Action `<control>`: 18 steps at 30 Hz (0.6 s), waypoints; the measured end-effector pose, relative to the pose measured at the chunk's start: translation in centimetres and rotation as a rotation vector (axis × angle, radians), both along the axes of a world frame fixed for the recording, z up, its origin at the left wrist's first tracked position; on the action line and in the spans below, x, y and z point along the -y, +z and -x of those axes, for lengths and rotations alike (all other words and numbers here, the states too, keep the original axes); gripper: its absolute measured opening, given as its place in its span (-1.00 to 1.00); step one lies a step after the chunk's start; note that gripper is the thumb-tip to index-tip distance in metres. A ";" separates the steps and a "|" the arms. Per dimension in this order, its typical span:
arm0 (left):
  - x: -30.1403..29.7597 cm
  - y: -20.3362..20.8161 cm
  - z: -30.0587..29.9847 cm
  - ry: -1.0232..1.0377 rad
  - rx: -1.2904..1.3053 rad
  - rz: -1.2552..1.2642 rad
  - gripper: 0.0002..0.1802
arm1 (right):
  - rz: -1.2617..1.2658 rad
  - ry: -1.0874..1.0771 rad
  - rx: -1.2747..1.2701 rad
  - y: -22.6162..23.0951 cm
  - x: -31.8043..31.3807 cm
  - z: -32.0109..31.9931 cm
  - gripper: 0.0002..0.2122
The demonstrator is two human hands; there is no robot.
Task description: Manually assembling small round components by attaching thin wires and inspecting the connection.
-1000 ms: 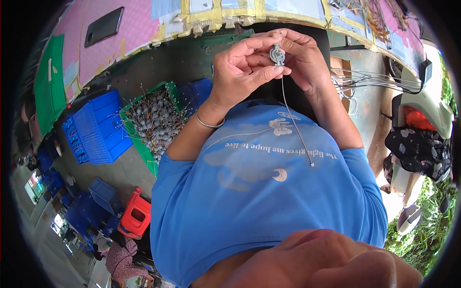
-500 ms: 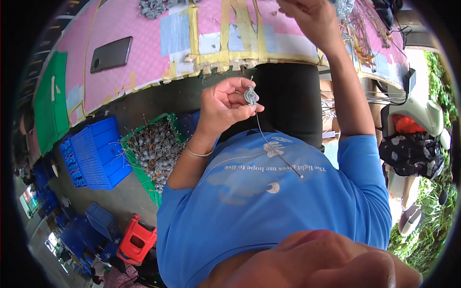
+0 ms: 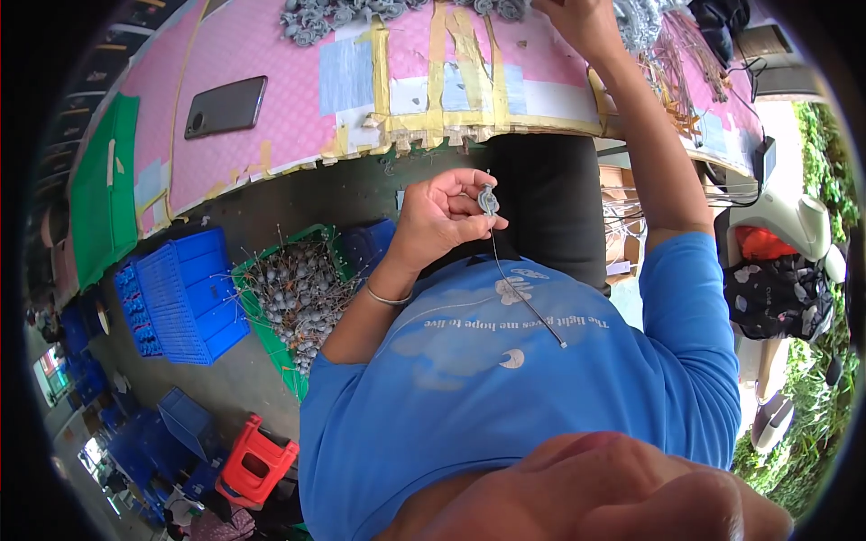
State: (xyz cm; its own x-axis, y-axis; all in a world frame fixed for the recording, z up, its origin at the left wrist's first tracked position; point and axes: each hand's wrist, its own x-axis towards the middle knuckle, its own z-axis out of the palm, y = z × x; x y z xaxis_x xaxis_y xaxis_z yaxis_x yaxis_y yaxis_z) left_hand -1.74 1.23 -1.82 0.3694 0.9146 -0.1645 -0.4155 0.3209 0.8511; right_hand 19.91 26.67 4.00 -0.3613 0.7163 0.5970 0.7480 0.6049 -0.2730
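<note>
My left hand (image 3: 446, 215) is closed, pinching a small grey artificial flower (image 3: 488, 200) between thumb and fingers. A thin wire stem (image 3: 528, 302) runs down from the flower in front of my blue shirt, with a small pale tip at its end. My right hand (image 3: 582, 25) reaches over the far side of the table. Its fingers are mostly cut off by the upper edge, so what they touch is hidden. Close to it lie several grey artificial flowers (image 3: 499, 9), with more grey flower heads (image 3: 311, 22) further left.
A pink taped tabletop (image 3: 293, 54) carries a dark phone (image 3: 225, 106). Thin stems (image 3: 690, 54) lie at the right. Below left stand a green basket (image 3: 290, 371) full of grey buds on wires, blue crates (image 3: 194, 293) and a red stool (image 3: 257, 464).
My right hand has shifted slightly left and up, its fingers going out of view. The left hand, still pinching the flower, sits slightly right and lower. More of the table shows.
</note>
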 end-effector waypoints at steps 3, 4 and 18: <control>0.7 0.6 0.5 0.064 -0.040 0.001 -0.53 | 0.003 0.080 -0.100 0.8 3.6 0.7 -0.86; 1.0 0.7 0.7 0.090 -0.060 0.006 -0.54 | 0.074 0.090 -0.064 2.2 6.2 1.7 -0.86; 1.0 1.8 -0.2 0.227 -0.097 -0.220 -0.54 | 0.103 0.337 0.261 0.4 10.7 -1.1 -0.80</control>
